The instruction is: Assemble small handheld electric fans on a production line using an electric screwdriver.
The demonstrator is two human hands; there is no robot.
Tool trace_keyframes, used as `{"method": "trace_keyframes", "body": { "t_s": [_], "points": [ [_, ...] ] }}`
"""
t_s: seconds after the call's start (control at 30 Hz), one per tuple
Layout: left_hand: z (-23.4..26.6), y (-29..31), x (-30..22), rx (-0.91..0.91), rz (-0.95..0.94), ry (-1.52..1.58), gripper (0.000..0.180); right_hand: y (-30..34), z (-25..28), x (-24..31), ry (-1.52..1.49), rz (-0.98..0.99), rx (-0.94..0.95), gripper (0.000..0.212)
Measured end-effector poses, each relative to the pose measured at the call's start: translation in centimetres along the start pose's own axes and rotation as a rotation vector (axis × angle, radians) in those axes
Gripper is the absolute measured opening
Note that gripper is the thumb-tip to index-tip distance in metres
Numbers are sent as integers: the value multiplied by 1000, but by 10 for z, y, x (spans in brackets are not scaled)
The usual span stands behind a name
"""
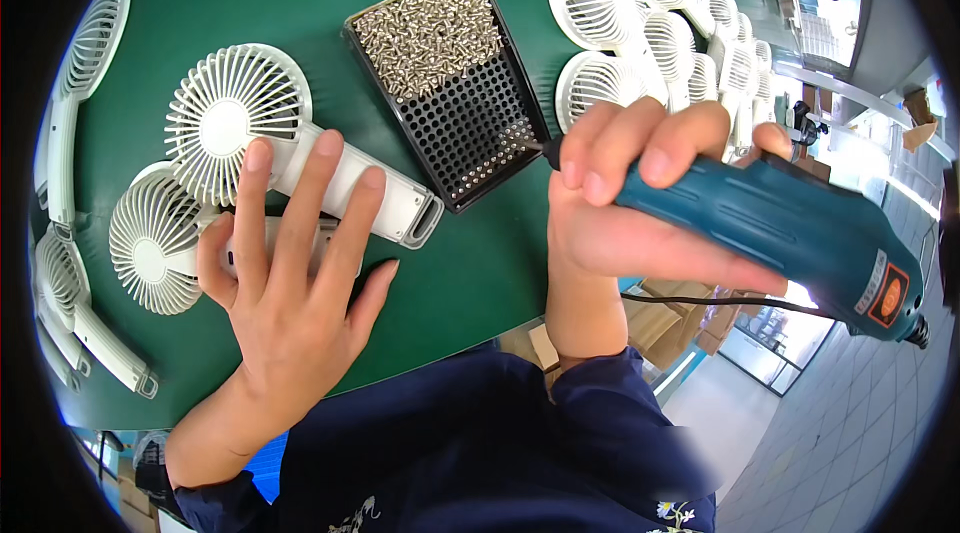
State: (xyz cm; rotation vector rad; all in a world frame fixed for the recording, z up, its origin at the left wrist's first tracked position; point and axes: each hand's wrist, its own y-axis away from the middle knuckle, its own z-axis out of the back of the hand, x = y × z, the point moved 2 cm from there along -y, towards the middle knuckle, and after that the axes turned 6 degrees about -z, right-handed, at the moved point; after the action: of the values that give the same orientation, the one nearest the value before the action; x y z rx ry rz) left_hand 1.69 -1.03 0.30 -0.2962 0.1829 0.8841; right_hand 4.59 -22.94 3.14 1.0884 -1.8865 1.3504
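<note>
My right hand (650,193) is wrapped round a teal electric screwdriver (780,223). Its tip points left, at the lower right corner of a black screw tray (445,158) with rows of holes. Loose silver screws (430,33) heap in the tray's far half, and a few stand in holes near the tip. My left hand (300,243) lies with fingers spread over two white handheld fans. Its fingertips reach the handle of the farther fan (225,123); the nearer fan (150,248) has its handle mostly hidden under the fingers.
Several white fans (600,3) are grouped at the right back of the green table (480,283). More fans (90,43) line the left edge. A black cord (720,301) runs below the screwdriver, and cardboard boxes (665,318) stand beyond the table's near right edge.
</note>
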Motion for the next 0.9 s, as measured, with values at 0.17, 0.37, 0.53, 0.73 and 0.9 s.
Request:
{"method": "trace_keyframes", "body": {
  "t_s": [0.17, 0.37, 0.53, 0.73, 0.9],
  "points": [
    [-4, 2, 0, 32, -33, 29, 59, 2, -13, 19, 0, 28, 99, 78],
    [-1, 2, 0, 33, -23, 42, 58, 11, -38, 14, -133, -101, 155, 72],
    [1, 4, 3, 26, -18, 68, 60, 15, -43, 5, -170, -110, 154, 73],
    [2, 7, 6, 24, -20, 60, 60, 16, -45, -1, -129, -214, 64, 74],
    [2, 6, 5, 25, -14, 63, 60, 16, -45, -2, -143, -205, 27, 73]
  ]
}}
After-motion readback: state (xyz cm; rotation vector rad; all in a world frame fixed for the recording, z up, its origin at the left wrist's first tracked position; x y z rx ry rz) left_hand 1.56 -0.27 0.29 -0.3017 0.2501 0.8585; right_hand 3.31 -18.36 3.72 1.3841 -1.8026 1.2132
